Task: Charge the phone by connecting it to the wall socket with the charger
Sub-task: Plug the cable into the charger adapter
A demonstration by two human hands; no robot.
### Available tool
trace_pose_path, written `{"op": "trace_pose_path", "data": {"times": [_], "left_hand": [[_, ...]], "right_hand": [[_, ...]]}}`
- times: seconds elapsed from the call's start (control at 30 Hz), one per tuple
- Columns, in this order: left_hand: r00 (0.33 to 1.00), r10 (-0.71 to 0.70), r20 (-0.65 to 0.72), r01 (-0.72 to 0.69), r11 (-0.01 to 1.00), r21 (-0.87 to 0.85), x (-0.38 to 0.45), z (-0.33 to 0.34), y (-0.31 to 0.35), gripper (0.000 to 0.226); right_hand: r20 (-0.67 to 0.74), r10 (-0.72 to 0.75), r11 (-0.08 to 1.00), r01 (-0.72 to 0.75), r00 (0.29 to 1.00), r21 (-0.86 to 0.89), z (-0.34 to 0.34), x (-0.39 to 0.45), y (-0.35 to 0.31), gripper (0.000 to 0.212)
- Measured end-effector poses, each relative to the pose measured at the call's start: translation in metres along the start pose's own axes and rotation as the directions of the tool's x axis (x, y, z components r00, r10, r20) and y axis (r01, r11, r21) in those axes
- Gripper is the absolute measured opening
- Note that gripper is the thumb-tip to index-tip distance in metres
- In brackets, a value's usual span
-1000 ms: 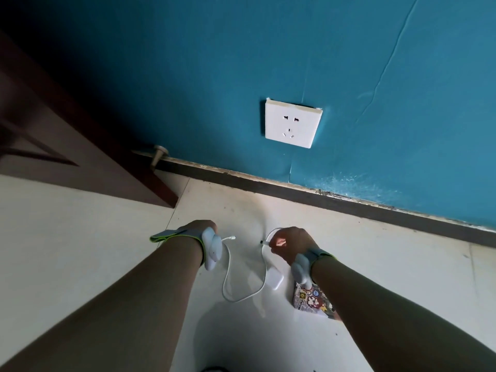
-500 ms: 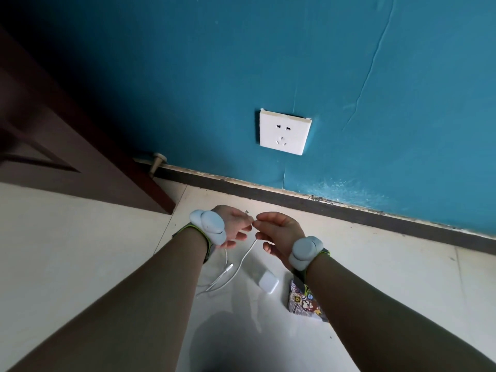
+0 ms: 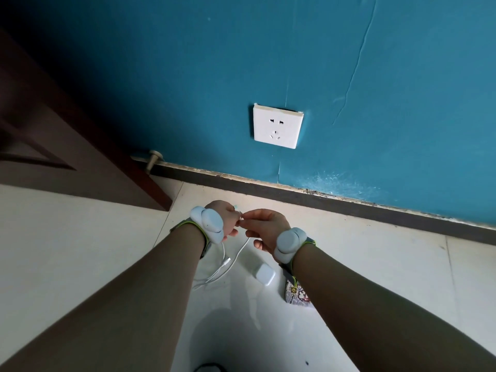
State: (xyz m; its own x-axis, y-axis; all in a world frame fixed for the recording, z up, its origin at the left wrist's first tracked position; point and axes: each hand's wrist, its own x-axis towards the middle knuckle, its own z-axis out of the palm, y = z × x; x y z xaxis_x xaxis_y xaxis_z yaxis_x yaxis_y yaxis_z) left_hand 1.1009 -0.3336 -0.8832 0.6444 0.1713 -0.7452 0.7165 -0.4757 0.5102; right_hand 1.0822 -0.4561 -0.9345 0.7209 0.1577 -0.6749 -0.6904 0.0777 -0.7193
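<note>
Pinching the white cable [image 3: 243,244] between the fingertips of both my left hand [image 3: 226,218] and my right hand [image 3: 264,226], I hold its upper end just above the floor while the rest hangs down and loops over the tiles [image 3: 80,237], long axis running toward me. Its free connector [image 3: 227,261] lies pointing away up-right, near the white charger block [image 3: 265,274] and the patterned phone [image 3: 296,292] under my right wrist. Farther off, the wall socket [image 3: 277,126] sits unused on the blue wall [image 3: 375,103] above the skirting.

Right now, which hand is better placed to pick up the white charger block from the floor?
Probably the right hand. The charger block lies on the floor almost directly under it, beside the patterned phone. The left hand is further off, and both hands pinch the white cable.
</note>
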Motion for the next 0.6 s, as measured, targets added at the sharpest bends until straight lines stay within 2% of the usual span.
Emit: {"op": "trace_pose_path", "data": {"times": [0.13, 0.2, 0.23, 0.27, 0.3, 0.33, 0.4, 0.5, 0.53, 0.6], "left_hand": [[0.998, 0.065, -0.015, -0.060, 0.972, 0.228, 0.012, -0.002, -0.011, 0.030], [0.999, -0.014, -0.033, 0.021, 0.970, 0.241, 0.019, 0.000, -0.017, 0.032], [0.997, -0.044, -0.068, 0.068, 0.910, 0.408, 0.022, 0.001, -0.021, 0.031], [0.997, 0.049, -0.060, 0.003, 0.751, 0.660, 0.024, 0.004, -0.028, 0.031], [0.994, 0.082, -0.068, -0.002, 0.654, 0.756, 0.026, 0.003, -0.032, 0.032], [0.991, 0.087, -0.105, 0.024, 0.649, 0.761, 0.029, 0.004, -0.033, 0.033], [0.988, 0.070, -0.140, 0.046, 0.726, 0.686, 0.032, 0.004, -0.032, 0.034], [0.989, 0.064, -0.131, 0.026, 0.807, 0.590, 0.023, 0.004, -0.027, 0.033], [0.993, 0.058, -0.107, 0.016, 0.813, 0.582, 0.018, 0.002, -0.025, 0.033], [0.996, 0.087, -0.019, -0.061, 0.819, 0.570, 0.012, 0.001, -0.024, 0.034]], "right_hand": [[-0.060, 0.051, 0.996, -0.055, 0.997, -0.069, -0.006, 0.009, 0.009, 0.022], [-0.131, 0.061, 0.984, -0.082, 0.990, -0.160, -0.013, 0.016, 0.017, 0.023], [-0.161, 0.054, 0.962, -0.094, 0.986, -0.255, -0.017, 0.020, 0.021, 0.023], [-0.173, 0.037, 0.920, -0.102, 0.984, -0.379, -0.023, 0.023, 0.026, 0.023], [-0.158, 0.017, 0.851, -0.097, 0.987, -0.515, -0.030, 0.025, 0.032, 0.026], [-0.121, 0.004, 0.763, -0.081, 0.993, -0.641, -0.037, 0.026, 0.038, 0.029], [-0.023, 0.017, 0.582, -0.029, 1.000, -0.812, -0.049, 0.024, 0.052, 0.035], [0.042, 0.091, 0.312, 0.011, 0.995, -0.950, -0.055, 0.020, 0.070, 0.051], [0.048, 0.105, 0.252, 0.020, 0.993, -0.968, -0.055, 0.020, 0.075, 0.056], [0.067, 0.111, 0.231, 0.040, 0.992, -0.972, -0.053, 0.021, 0.080, 0.058]]}}
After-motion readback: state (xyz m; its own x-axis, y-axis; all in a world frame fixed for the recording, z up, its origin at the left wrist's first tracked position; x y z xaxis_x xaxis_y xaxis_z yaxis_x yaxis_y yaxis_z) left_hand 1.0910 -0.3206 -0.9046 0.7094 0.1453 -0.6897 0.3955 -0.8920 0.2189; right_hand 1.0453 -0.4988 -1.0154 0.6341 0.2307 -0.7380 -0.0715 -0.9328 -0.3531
